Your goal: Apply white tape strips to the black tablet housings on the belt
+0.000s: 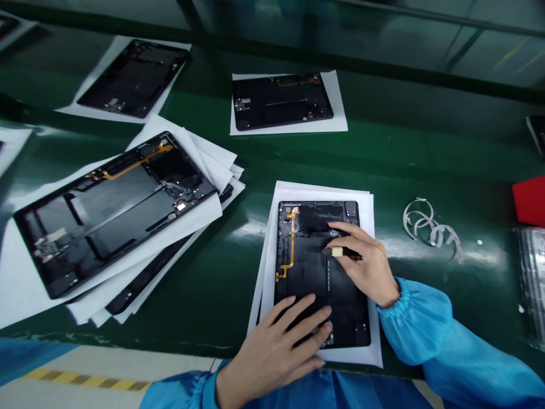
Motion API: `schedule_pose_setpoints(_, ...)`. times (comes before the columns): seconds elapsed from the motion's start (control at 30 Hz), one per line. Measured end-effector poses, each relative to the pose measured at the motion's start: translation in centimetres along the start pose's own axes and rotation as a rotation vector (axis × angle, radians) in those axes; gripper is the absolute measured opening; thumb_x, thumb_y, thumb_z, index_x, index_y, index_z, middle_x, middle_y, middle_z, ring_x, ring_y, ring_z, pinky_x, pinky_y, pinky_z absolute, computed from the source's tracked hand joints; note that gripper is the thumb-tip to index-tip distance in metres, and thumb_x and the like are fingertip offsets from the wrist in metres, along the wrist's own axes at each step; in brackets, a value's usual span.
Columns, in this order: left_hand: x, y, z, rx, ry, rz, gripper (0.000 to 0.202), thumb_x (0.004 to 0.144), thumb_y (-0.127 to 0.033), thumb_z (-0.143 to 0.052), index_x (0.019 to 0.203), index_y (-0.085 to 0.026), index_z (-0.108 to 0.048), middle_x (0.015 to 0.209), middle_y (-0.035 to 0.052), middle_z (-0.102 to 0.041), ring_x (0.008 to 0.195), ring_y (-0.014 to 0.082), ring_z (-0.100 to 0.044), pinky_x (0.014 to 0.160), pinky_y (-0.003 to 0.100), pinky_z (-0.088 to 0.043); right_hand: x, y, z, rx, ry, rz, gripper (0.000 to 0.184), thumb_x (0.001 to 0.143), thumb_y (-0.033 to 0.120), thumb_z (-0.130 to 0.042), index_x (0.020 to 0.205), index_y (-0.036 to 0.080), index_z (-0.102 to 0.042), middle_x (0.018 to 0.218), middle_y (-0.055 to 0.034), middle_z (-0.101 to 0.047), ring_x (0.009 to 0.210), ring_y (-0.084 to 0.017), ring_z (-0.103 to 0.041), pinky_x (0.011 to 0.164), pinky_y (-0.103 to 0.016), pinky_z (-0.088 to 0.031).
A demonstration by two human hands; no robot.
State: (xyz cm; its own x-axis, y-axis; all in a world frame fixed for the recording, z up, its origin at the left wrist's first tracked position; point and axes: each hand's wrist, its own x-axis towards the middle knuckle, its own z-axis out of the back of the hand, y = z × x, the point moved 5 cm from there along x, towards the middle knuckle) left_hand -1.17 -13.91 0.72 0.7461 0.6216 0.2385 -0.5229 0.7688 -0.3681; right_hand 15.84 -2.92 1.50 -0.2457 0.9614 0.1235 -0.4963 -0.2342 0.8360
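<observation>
An open tablet housing (306, 284) with black insides lies on white paper sheets (349, 356) in front of me. An orange flex cable (293, 238) runs along its left side. My left hand (283, 343) rests with spread fingers over the housing's lower left part and hides some of it. Above the middle of the housing, my right hand (366, 258) pinches a short black tool with a cream band (336, 251). The tool's dark end is close to the thin strip along the middle; whether it touches cannot be made out.
To the left lies a stack of tablet housings (114, 204) interleaved with white paper. Two more housings, one at the back left (136, 79) and one at the back middle (283, 102), lie on paper. Curled clear strips (430, 224) and a red object (530, 201) are to the right.
</observation>
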Motion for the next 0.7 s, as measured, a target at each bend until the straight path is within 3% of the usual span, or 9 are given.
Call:
schedule_pose_setpoints(0.27,-0.01,-0.2,-0.09,0.036,0.0,0.013,0.035,0.091,-0.052,-0.061,0.116,-0.028,-0.068,0.131,-0.0033,-0.064,0.125,0.0206,-0.052,0.114,0.036,-0.026,-0.16,-0.29,-0.21,-0.011,-0.011,-0.006,0.037,0.074,-0.002,-0.049,0.09,0.022,-0.071,0.126,-0.0057,-0.066,0.115,-0.021,-0.064,0.097,-0.037,-0.054)
schedule_pose_setpoints(0.53,0.18,-0.13,0.09,0.012,0.007,0.004,0.029,0.096,-0.045,-0.056,0.115,-0.026,-0.068,0.132,-0.0049,-0.063,0.125,0.0211,-0.052,0.115,0.035,-0.024,-0.2,-0.15,-0.37,-0.027,-0.007,0.008,0.038,0.074,-0.003,-0.048,0.092,0.022,-0.07,0.128,-0.0057,-0.065,0.115,-0.02,-0.065,0.1,-0.037,-0.053)
schedule_pose_setpoints(0.7,0.23,-0.1,0.06,-0.01,-0.017,0.011,0.03,0.093,-0.046,-0.06,0.114,-0.026,-0.069,0.132,-0.0059,-0.064,0.125,0.021,-0.051,0.119,0.035,-0.015,-0.2,-0.16,-0.47,-0.037,0.001,0.02,0.036,0.076,-0.003,-0.049,0.093,0.021,-0.07,0.129,-0.0065,-0.064,0.115,-0.02,-0.064,0.101,-0.037,-0.053)
